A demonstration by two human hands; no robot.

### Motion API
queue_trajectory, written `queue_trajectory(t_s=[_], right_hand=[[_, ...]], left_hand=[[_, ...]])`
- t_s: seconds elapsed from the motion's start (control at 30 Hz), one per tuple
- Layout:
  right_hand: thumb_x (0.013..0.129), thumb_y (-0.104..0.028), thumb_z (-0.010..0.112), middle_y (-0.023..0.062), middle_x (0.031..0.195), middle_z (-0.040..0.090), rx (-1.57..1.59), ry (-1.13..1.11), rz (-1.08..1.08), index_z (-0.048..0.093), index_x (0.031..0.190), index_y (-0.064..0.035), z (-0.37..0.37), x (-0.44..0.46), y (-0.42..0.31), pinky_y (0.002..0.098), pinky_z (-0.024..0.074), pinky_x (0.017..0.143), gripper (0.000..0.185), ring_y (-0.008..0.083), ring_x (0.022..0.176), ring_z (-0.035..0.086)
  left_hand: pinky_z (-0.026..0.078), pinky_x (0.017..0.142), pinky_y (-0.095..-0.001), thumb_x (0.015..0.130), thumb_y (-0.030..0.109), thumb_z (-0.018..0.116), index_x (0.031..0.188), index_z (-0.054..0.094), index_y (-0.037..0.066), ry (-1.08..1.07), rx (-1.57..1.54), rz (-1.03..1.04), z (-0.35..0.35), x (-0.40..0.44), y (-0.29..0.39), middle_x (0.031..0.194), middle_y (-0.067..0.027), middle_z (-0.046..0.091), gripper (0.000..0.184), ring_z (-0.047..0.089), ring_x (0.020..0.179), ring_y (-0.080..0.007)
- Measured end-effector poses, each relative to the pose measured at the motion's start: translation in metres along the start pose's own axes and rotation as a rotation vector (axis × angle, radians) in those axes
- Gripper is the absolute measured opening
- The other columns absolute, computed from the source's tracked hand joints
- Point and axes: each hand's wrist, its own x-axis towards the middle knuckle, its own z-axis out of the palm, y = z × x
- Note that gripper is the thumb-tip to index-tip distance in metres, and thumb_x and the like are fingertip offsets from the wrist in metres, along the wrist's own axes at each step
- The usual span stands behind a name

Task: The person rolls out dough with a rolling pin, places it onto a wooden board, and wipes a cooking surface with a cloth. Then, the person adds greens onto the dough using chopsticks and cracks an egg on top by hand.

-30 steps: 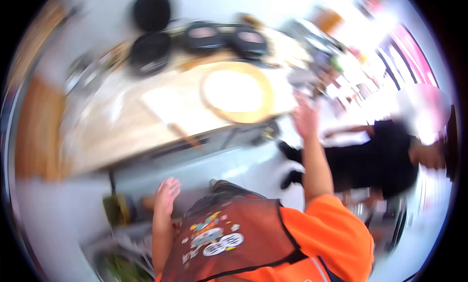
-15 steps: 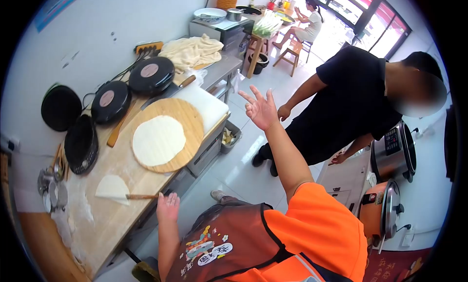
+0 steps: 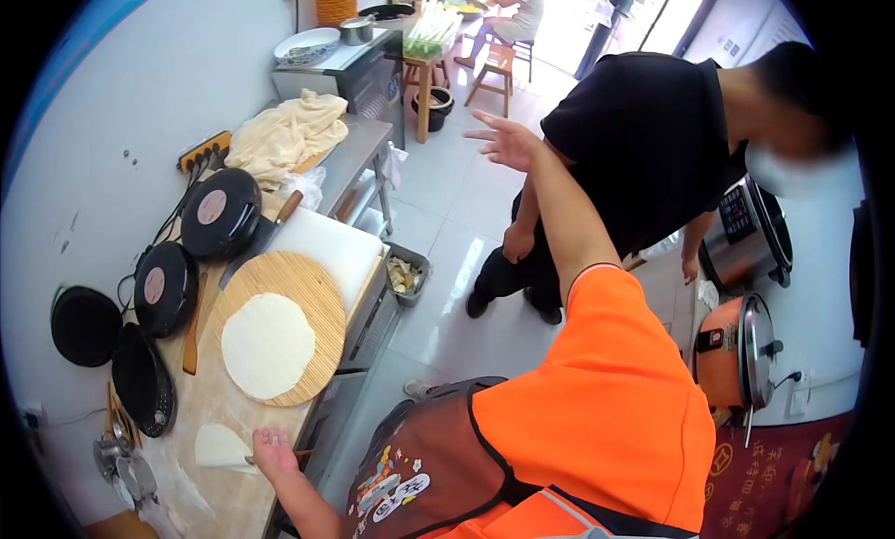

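Note:
My right hand is stretched out in the air, fingers apart and empty, in front of a person in black. Low on the left, my left hand lies over a thin wooden rolling pin at the worktable's edge. Its fingers look extended rather than wrapped round the pin, most of which the hand hides. Just beside it, a folded piece of dough rests on the floured wooden worktable. Farther up, a flat round sheet of dough covers much of a round bamboo board.
Two black electric griddles stand along the wall, and another black pan is open. A knife lies by a white cutting board. The person in black stands close. Orange cooker at right; scrap bin below.
My left hand has moved from beside the rolling pin's end to over it. My right hand has turned, its fingers now pointing left. The view has shifted, and the person in black leans closer.

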Motion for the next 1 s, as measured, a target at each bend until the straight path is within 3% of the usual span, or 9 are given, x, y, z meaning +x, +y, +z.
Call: queue_trajectory(t_s=[0.1, 0.2, 0.27, 0.4, 0.57, 0.67, 0.77, 0.9, 1.0], right_hand=[[0.101, -0.033, 0.058, 0.0239, 0.144, 0.051, 0.118, -0.058, -0.048, 0.016, 0.16, -0.0274, 0.038, 0.009, 0.019, 0.0312, 0.0609, 0.065, 0.073, 0.0226, 0.078, 0.071], [0.101, -0.032, 0.054, 0.0094, 0.138, 0.06, 0.195, -0.023, -0.147, 0.055, 0.138, -0.0051, 0.052, 0.02, 0.049, 0.0285, 0.0558, 0.063, 0.045, 0.0197, 0.078, 0.069], [0.101, -0.036, 0.053, 0.0087, 0.139, 0.059, 0.285, -0.023, -0.163, 0.057, 0.134, -0.0057, 0.061, 0.011, 0.064, 0.0305, 0.0521, 0.064, 0.045, 0.0187, 0.072, 0.063], [0.104, -0.044, 0.045, 0.014, 0.144, 0.054, 0.351, 0.109, -0.186, 0.047, 0.142, -0.0085, 0.093, -0.049, 0.073, 0.0307, 0.0516, 0.065, 0.052, 0.0206, 0.072, 0.062], [0.097, -0.074, 0.031, 0.0214, 0.147, 0.048, 0.45, -0.124, -0.307, 0.031, 0.152, -0.0136, 0.057, -0.074, 0.089, 0.0348, 0.0463, 0.066, 0.082, 0.0233, 0.07, 0.054], [0.091, -0.083, 0.024, 0.018, 0.147, 0.05, 0.408, -0.027, -0.271, 0.03, 0.155, -0.0077, 0.072, -0.098, 0.073, 0.0345, 0.0453, 0.066, 0.099, 0.0234, 0.073, 0.054], [0.092, -0.083, 0.014, 0.0176, 0.144, 0.053, 0.575, -0.431, -0.273, 0.048, 0.142, 0.0047, 0.048, -0.07, 0.081, 0.0329, 0.0476, 0.076, 0.107, 0.0252, 0.082, 0.057], [0.099, -0.073, 0.018, 0.0234, 0.153, 0.041, 0.289, -0.361, -0.226, 0.014, 0.161, -0.0187, 0.066, -0.04, 0.058, 0.0342, 0.0515, 0.074, 0.082, 0.0256, 0.08, 0.059], [0.104, -0.06, 0.031, 0.019, 0.144, 0.053, -0.242, -0.016, -0.073, 0.029, 0.155, -0.008, 0.159, -0.011, 0.061, 0.0316, 0.0538, 0.081, 0.073, 0.0226, 0.092, 0.066]], left_hand=[[0.033, 0.115, -0.0533, 0.096, 0.03, 0.061, 0.135, 0.044, 0.0, 0.15, 0.007, -0.155, 0.021, 0.005, 0.009, 0.148, -0.0119, 0.042, 0.051, 0.04, 0.139, -0.0313], [0.031, 0.117, -0.054, 0.097, 0.031, 0.06, 0.137, 0.042, 0.003, 0.112, -0.128, -0.349, 0.016, 0.053, 0.011, 0.152, -0.0117, 0.039, 0.052, 0.039, 0.141, -0.0309], [0.032, 0.115, -0.0549, 0.097, 0.031, 0.061, 0.135, 0.042, 0.005, 0.092, -0.188, -0.45, 0.02, 0.064, 0.011, 0.153, -0.0114, 0.038, 0.05, 0.04, 0.14, -0.0301], [0.041, 0.107, -0.0531, 0.097, 0.029, 0.062, 0.126, 0.052, 0.007, 0.072, -0.1, -0.492, 0.058, 0.049, 0.01, 0.143, -0.0114, 0.05, 0.038, 0.049, 0.131, -0.0284], [0.048, 0.067, -0.0336, 0.096, 0.031, 0.066, 0.106, 0.064, 0.013, -0.347, 0.192, -0.511, -0.001, 0.149, -0.001, 0.096, -0.0012, 0.069, 0.02, 0.061, 0.079, -0.0171], [0.054, 0.082, -0.0401, 0.098, 0.028, 0.066, 0.117, 0.064, 0.008, -0.287, -0.058, -0.388, 0.046, 0.084, -0.006, 0.115, -0.0064, 0.071, 0.028, 0.067, 0.101, -0.023], [0.039, 0.115, -0.0536, 0.1, 0.021, 0.059, 0.135, 0.051, 0.001, -0.273, -0.155, -0.287, 0.078, 0.033, -0.009, 0.144, -0.0177, 0.053, 0.041, 0.048, 0.135, -0.0345], [0.04, 0.115, -0.0511, 0.1, 0.012, 0.058, 0.141, 0.045, 0.002, -0.435, -0.302, -0.243, 0.059, 0.037, -0.034, 0.145, -0.018, 0.051, 0.044, 0.049, 0.134, -0.0323], [0.046, 0.111, -0.046, 0.102, 0.013, 0.056, 0.143, 0.041, 0.001, -0.433, -0.228, -0.051, 0.054, -0.024, -0.031, 0.143, -0.0139, 0.053, 0.045, 0.053, 0.13, -0.0282]])
